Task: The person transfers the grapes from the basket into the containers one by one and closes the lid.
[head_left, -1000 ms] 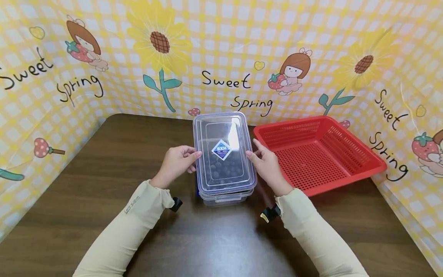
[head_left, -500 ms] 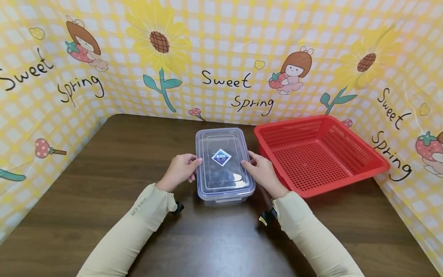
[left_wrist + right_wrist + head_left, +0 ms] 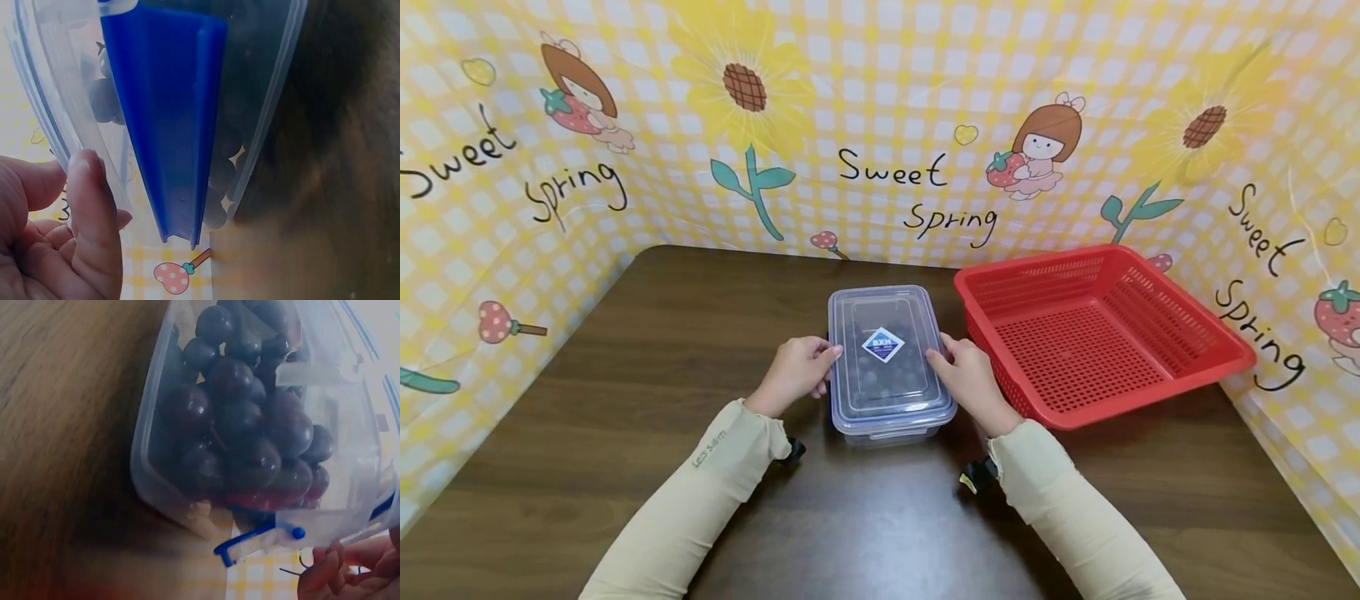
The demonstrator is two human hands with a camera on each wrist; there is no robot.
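A clear plastic food container (image 3: 891, 437) stands on the wooden table, dark grapes (image 3: 240, 419) heaped inside it. Over its opening lies a transparent lid (image 3: 891, 304) with a bluish rim and a diamond-shaped BXH label (image 3: 883, 344). My left hand (image 3: 793, 372) pinches the lid's left edge, thumb on top. At the opposite edge, my right hand (image 3: 972, 379) holds the lid the same way. In the left wrist view a blue latch flap (image 3: 169, 125) hangs down the container's side. The right wrist view shows another blue latch (image 3: 253, 540) sticking out near the corner.
A red perforated plastic basket (image 3: 1075, 358) stands right of the container, close to my right hand. Yellow checked cloth (image 3: 880, 100) with printed flowers and figures walls in the back and sides of the brown table (image 3: 587, 467).
The lid has come down from a raised, tilted position over the container to lie on its rim. Both hands moved down with it, still holding its edges.
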